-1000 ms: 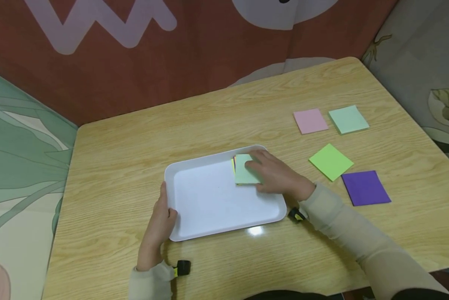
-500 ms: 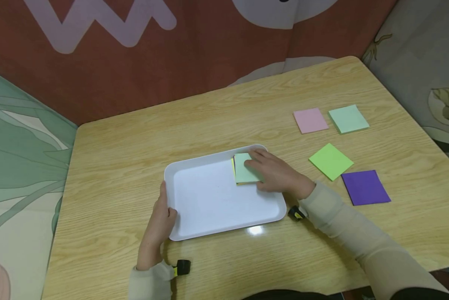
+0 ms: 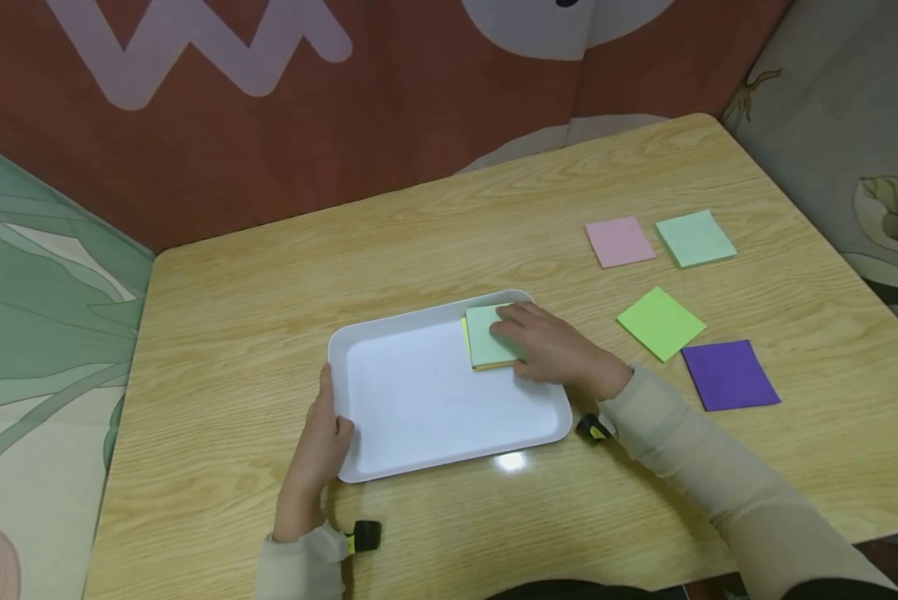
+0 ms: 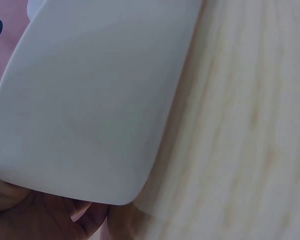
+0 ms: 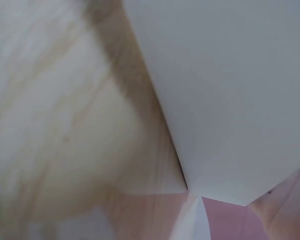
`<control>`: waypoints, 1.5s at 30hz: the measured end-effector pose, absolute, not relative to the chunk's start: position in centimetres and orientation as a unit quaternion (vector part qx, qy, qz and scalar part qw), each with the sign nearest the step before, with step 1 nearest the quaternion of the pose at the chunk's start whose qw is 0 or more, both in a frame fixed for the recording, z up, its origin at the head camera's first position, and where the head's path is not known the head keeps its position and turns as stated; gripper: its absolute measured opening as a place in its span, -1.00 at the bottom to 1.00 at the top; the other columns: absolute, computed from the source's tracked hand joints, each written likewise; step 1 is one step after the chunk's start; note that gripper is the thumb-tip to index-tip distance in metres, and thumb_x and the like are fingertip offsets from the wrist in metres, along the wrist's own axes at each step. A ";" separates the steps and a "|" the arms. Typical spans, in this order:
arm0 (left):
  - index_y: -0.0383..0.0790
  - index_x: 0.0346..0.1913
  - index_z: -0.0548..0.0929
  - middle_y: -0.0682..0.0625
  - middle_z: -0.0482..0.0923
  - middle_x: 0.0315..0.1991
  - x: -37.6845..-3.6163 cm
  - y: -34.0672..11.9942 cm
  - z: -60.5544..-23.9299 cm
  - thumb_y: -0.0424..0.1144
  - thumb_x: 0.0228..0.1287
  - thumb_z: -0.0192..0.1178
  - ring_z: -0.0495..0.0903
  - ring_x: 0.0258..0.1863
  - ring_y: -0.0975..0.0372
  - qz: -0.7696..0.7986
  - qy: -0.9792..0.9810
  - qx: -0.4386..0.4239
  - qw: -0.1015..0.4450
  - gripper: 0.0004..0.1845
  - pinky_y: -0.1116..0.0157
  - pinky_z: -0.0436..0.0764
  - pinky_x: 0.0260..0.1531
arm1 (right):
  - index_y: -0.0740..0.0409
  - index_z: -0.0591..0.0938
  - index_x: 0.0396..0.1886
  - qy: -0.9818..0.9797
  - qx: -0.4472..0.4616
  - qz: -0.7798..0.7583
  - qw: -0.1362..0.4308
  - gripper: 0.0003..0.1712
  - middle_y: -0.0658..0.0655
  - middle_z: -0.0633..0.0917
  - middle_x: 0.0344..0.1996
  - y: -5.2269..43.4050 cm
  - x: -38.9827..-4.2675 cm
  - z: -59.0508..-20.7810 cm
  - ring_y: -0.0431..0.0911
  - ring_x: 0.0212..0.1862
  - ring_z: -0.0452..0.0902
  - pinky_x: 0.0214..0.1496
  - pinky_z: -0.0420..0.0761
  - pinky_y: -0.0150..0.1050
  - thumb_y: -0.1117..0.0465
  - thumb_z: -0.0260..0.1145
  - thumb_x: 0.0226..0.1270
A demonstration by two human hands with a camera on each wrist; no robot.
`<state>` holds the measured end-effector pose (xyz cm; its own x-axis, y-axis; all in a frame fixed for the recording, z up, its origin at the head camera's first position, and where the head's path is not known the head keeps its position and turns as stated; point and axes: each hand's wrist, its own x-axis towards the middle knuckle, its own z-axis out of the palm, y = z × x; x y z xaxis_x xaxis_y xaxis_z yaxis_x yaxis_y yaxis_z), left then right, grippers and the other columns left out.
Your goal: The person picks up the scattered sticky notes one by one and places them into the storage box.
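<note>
Small stack of square paper notes, pale green on top (image 3: 488, 335), lies in the white plastic tray's (image 3: 419, 400) far right corner, directly under the right hand (image 3: 550, 348), whose grip presses flat-fingered on it. Left hand (image 3: 316, 450) grips the tray's near left rim, farther from the stack; four loose coloured notes sit on the wooden surface (image 3: 494, 208) right of the right grip.

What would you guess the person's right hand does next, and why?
Probably the right hand lifts off the stack of notes in the white tray and reaches for the lime green note. The stack looks settled, the left hand steadies the tray, and four notes lie on the table.
</note>
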<state>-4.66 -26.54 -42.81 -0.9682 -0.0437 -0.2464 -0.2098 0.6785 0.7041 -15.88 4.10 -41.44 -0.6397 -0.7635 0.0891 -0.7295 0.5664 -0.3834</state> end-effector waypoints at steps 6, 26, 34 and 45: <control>-0.26 0.30 -0.43 -0.22 -0.31 0.31 -4.7 -26.5 -42.9 -0.56 0.05 -0.26 -0.22 0.27 0.09 0.396 0.909 -0.071 0.109 -0.20 0.10 -0.08 0.17 | 0.30 0.49 -0.08 0.875 -0.430 -0.221 0.023 -0.51 0.30 0.45 -0.04 4.3 -15.8 -41.4 0.10 0.05 0.26 0.08 0.27 -0.09 0.36 0.22 -0.15; -0.25 0.30 -0.42 -0.21 -0.33 0.32 -4.6 -26.5 -42.7 -0.57 0.08 -0.26 -0.24 0.27 0.09 0.395 0.909 -0.072 0.109 -0.21 0.10 -0.10 0.17 | 0.33 0.49 -0.10 0.882 -0.376 -0.285 -0.009 -0.61 0.20 0.50 -0.10 5.9 -15.1 -40.9 0.02 -0.03 0.30 0.01 0.32 -0.13 0.37 0.17 -0.03; -0.25 0.30 -0.42 -0.21 -0.32 0.32 -4.6 -26.4 -42.7 -0.56 0.09 -0.25 -0.23 0.27 0.09 0.391 0.911 -0.074 0.111 -0.21 0.10 -0.09 0.17 | 0.34 0.47 -0.05 0.889 -0.345 -0.301 0.003 -0.60 0.23 0.47 -0.07 7.6 -15.1 -41.4 0.06 0.01 0.26 0.05 0.26 -0.08 0.31 0.18 0.06; -0.25 0.30 -0.43 -0.23 -0.31 0.31 -4.7 -26.5 -42.7 -0.55 0.09 -0.24 -0.23 0.27 0.08 0.387 0.912 -0.073 0.113 -0.21 0.10 -0.08 0.17 | 0.40 0.45 -0.04 0.898 -0.333 -0.288 0.001 -0.53 0.28 0.49 -0.11 9.6 -15.2 -41.6 0.13 0.00 0.27 0.05 0.22 -0.04 0.29 0.22 0.00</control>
